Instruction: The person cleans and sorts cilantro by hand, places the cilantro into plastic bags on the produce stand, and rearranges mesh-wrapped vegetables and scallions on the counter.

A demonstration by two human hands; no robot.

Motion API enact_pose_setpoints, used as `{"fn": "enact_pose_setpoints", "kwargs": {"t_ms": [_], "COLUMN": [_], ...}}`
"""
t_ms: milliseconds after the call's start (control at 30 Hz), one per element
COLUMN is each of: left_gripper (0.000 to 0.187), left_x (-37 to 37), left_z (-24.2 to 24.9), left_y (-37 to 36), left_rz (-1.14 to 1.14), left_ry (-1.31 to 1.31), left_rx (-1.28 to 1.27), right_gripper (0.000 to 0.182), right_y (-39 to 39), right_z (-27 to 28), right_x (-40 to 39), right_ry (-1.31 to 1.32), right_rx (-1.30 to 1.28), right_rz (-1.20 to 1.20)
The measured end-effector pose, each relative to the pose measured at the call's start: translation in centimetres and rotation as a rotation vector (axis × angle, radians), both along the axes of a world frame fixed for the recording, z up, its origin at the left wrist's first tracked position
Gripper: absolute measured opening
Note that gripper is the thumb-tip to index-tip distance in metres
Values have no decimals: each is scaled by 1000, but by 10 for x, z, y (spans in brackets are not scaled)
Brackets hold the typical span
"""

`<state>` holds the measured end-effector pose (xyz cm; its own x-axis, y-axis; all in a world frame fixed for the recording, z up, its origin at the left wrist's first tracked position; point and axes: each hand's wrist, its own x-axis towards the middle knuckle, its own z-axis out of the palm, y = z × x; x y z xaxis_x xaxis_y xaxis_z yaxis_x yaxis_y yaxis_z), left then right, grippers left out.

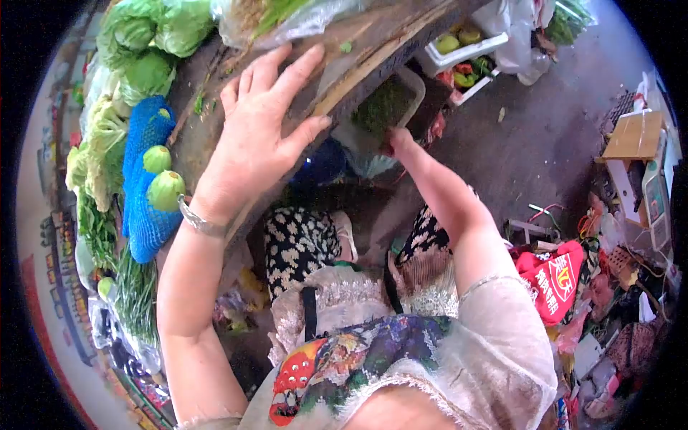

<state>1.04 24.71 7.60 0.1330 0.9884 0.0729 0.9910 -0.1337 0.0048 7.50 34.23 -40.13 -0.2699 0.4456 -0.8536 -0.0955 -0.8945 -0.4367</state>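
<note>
My left hand (269, 118) is spread over the wooden tabletop (358, 43), fingers apart, thumb at its front edge. It holds nothing. Left of it lies a blue mesh net (147, 179) with pale green round vegetables (165, 190) on and in it. My right hand (398, 142) reaches down below the table edge, right at a pale-rimmed tub (418, 93) with dark green matter inside. Clear plastic (373, 163) hangs by that hand. Its fingers are hidden in shadow, and I cannot tell what they hold.
Green cabbages (149, 75), a cauliflower (100, 143) and bundled long greens (136, 301) line the table's left side. White foam boxes (469, 54) with vegetables stand on the floor beyond. At right are a red bag (552, 283), a scale-like box (634, 165) and heaped litter.
</note>
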Motion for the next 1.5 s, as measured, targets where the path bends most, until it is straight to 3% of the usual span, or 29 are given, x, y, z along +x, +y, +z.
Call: {"fn": "enact_pose_setpoints", "kwargs": {"t_ms": [67,267,467,533,767,833,900,967,1067,1133,1267,1433,1500], "left_gripper": [67,70,71,71,71,71,71,71,71,71,71,71,71], "left_x": [-2,-4,-8,-7,-11,-11,-11,-10,-10,-10,-10,-12,-11], "left_z": [1,5,8,10,6,5,6,6,9,10,8,6,7], "left_y": [0,-3,-6,-6,-8,-8,-8,-8,-7,-8,-7,-8,-8], "left_rz": [3,26,49,53,50,49,46,47,50,49,45,52,49], "left_ry": [9,-4,-16,-31,-15,-17,-23,-21,-27,-33,-38,-46,-49], "left_rx": [1,-11,-33,-32,-15,-9,-11,-16,-35,-55,-47,-40,-41], "right_gripper": [17,20,24,26,30,26,21,18,20,21,25,26,27], "right_y": [6,14,32,31,57,64,71,75,85,71,87,85,87], "right_z": [-23,63,91,133,148,135,134,122,115,175,140,164,162], "right_x": [2,50,113,147,269,297,322,339,351,342,366,354,350], "right_ry": [100,-124,-232,40,-210,-178,-409,-430,-588,-683,-962,-1086,-1278], "right_rx": [-42,234,409,363,420,265,288,334,390,412,590,616,724], "right_rz": [67,92,250,317,584,471,607,572,718,726,902,876,793]}}
